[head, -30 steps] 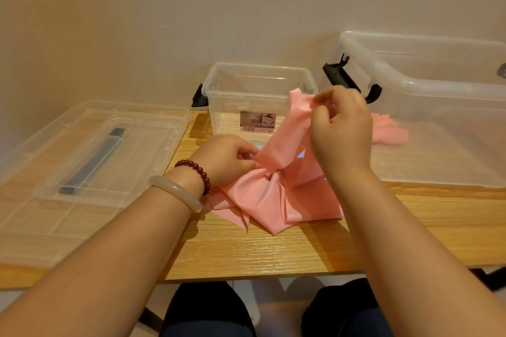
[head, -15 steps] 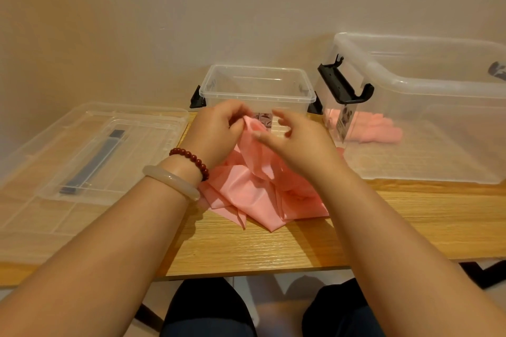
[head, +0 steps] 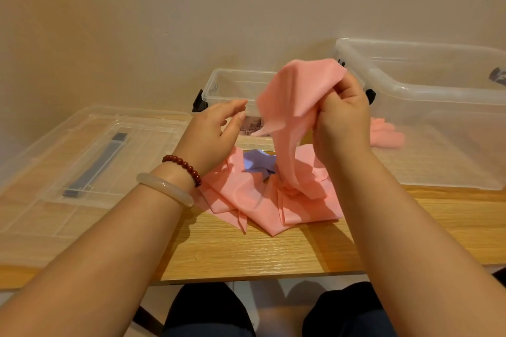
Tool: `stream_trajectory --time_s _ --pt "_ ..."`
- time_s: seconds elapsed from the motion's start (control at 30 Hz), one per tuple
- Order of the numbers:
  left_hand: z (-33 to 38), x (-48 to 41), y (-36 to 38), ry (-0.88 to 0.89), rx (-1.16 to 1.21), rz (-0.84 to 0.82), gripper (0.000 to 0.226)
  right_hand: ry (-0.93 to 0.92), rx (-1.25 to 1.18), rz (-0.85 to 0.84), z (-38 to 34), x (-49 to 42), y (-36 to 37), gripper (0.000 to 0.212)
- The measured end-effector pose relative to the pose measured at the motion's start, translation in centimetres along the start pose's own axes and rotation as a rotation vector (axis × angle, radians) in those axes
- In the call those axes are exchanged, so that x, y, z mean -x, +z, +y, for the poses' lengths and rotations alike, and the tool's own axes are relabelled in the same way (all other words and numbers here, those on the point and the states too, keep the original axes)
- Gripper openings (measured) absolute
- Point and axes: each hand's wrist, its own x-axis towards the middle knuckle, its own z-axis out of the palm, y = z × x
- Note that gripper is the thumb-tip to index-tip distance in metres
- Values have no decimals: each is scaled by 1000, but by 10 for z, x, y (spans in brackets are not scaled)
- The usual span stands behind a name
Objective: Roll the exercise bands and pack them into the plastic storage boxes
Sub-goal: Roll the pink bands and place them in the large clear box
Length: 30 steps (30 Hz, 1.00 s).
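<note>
A pink exercise band (head: 290, 107) lies crumpled on the wooden table, one end lifted up. My right hand (head: 342, 115) grips that raised end above the pile. My left hand (head: 216, 131) hovers open just left of the band, fingers relaxed and holding nothing. A purple band (head: 257, 163) peeks out under the pink folds. Behind the pile stands a small clear storage box (head: 219, 87). A large clear box (head: 427, 85) stands at the right, with a pink rolled band (head: 386, 137) inside it.
Two clear lids (head: 82, 150) lie stacked on the left of the table, the upper one with a dark handle. The wall is close behind the boxes. The table's front edge (head: 246, 276) runs above my knees.
My right hand has lifted the band's end up and to the right. My left hand has let go of the band and now hovers open beside it.
</note>
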Motion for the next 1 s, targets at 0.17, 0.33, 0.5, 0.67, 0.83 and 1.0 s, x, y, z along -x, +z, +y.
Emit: stream_trajectory --time_s 0.17,0.33,0.5,0.67,0.83,1.0 --pt "1 -2 -1 14 -106 96 32 77 36 72 1 -16 17 27" --pt "-4 -7 1 50 -153 120 30 40 25 152 0 -45 39 28" --pt "-7 -11 6 66 -159 131 35 140 401 -139 7 -58 53 51" --pt "-4 -9 9 8 -79 144 29 80 714 -164 21 -45 32 44" --pt "10 -5 21 -148 -71 20 43 -148 795 28 35 -17 14 17" --pt "16 -10 36 -179 -110 61 43 -211 1003 15 53 0 4 25"
